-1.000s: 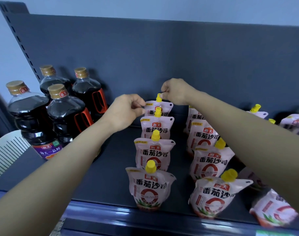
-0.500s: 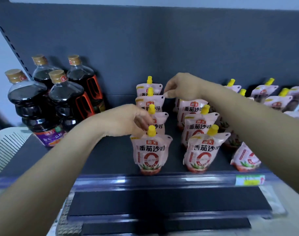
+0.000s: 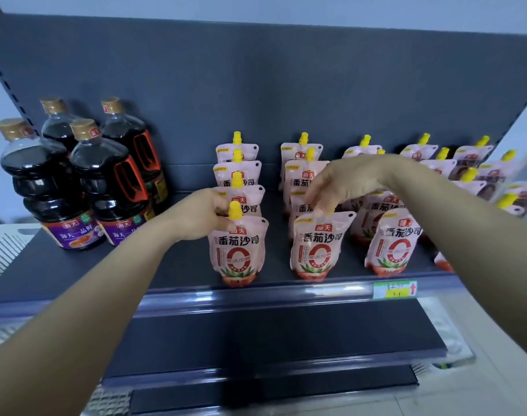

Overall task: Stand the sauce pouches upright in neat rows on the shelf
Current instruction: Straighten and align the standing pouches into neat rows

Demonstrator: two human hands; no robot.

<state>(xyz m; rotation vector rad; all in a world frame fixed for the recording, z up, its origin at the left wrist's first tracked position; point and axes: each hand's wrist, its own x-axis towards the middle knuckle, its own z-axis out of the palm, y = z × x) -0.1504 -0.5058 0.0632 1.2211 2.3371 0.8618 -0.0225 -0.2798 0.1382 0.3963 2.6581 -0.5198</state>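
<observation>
Pink tomato sauce pouches with yellow caps stand upright in rows on the dark shelf [image 3: 172, 274]. My left hand [image 3: 200, 214] pinches the top of the front pouch of the left row [image 3: 238, 253], beside its yellow cap. My right hand [image 3: 349, 184] reaches down with its fingertips on the top edge of the front pouch of the second row [image 3: 317, 247], covering that pouch's cap. A third front pouch [image 3: 394, 244] stands to the right, partly behind my right forearm. More pouches [image 3: 472, 163] fill the back right.
Several dark soy sauce bottles [image 3: 106, 181] stand at the shelf's left. A green and yellow price tag [image 3: 395, 289] sits on the front rail. A lower shelf [image 3: 271, 334] juts out below. A white basket [image 3: 4, 247] shows at far left.
Both hands have come forward from the back pouches of their rows to the front ones. The view has pulled back, showing more rows at the right.
</observation>
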